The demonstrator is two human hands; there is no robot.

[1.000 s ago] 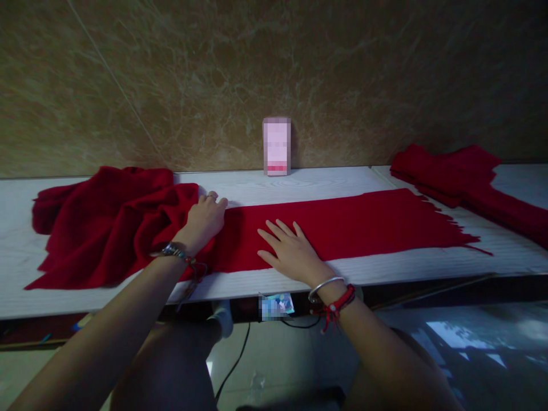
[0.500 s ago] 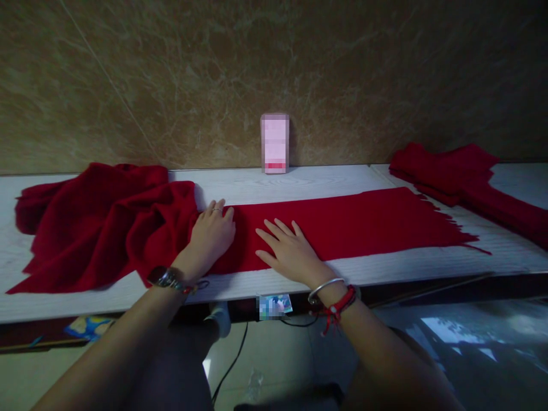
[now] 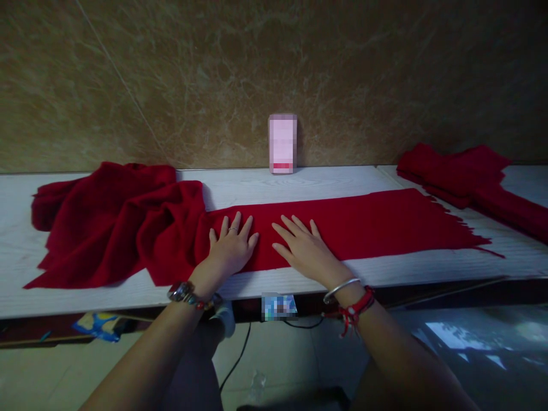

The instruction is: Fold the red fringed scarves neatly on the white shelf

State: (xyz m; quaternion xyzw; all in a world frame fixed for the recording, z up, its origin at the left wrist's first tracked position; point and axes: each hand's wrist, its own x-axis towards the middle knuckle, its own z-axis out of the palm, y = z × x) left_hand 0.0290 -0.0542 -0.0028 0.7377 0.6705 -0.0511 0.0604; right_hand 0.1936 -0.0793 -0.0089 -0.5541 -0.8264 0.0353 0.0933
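A long red scarf (image 3: pixel 377 220) lies on a white wooden shelf (image 3: pixel 299 185). Its right part is spread flat and ends in a fringe at the right; its left part is bunched in a heap (image 3: pixel 115 222). My left hand (image 3: pixel 231 246) rests flat on the scarf beside the heap, fingers spread, a ring on one finger and a watch at the wrist. My right hand (image 3: pixel 306 248) lies flat on the scarf just to its right, fingers stretched out, with a silver bangle and red cord at the wrist. Neither hand holds anything.
More red cloth (image 3: pixel 471 180) is stacked at the shelf's far right. A small pink box (image 3: pixel 282 142) stands against the brown marbled wall (image 3: pixel 257 74). Below the shelf edge are a dark cable (image 3: pixel 235 359), a tiled floor and a blue-yellow packet (image 3: pixel 96 325).
My left hand let go of the scarf's far edge by the heap, moved toward me and right, and now lies flat with fingers spread. My right hand stayed flat on the scarf.
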